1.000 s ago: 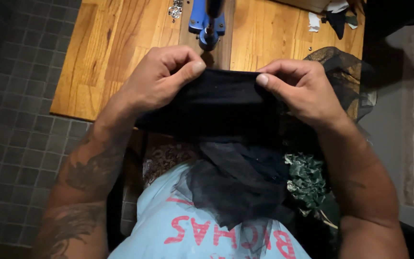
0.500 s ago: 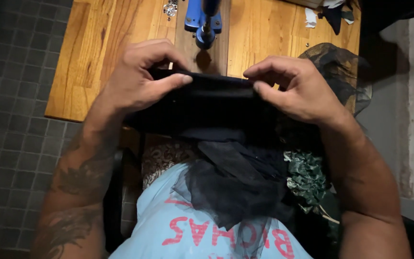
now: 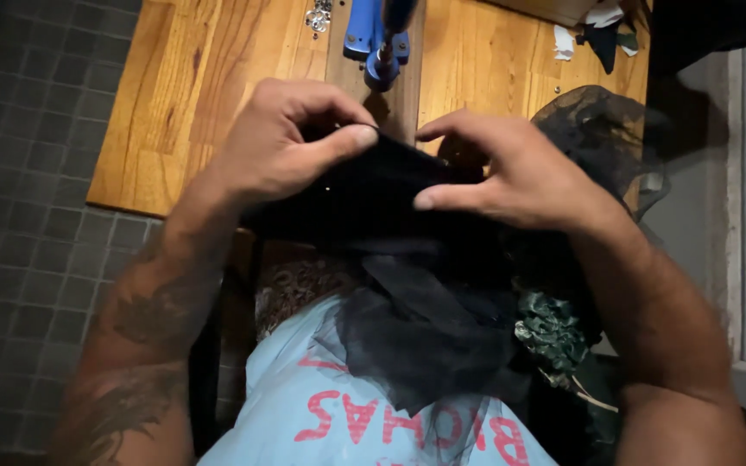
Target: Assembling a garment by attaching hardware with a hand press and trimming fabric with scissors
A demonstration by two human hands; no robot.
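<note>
while both hands pinch it, left hand (image 3: 282, 142) and right hand (image 3: 511, 173) fingers clamp soft black fabric (image 3: 373, 194)

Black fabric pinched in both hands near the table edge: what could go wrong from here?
1. The left hand and right hand pinch the black fabric only at its top edge; that grip might slip.
2. Loose black netting hangs below and could snag.
3. The blue tool sits close ahead; fabric may catch on it.

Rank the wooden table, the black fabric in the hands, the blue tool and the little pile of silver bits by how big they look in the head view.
1. Wooden table.
2. Black fabric; it is nearer the camera and partly hidden by the hands, so its look may mislead.
3. Blue tool, cut off by the top edge.
4. Silver bits.
</note>
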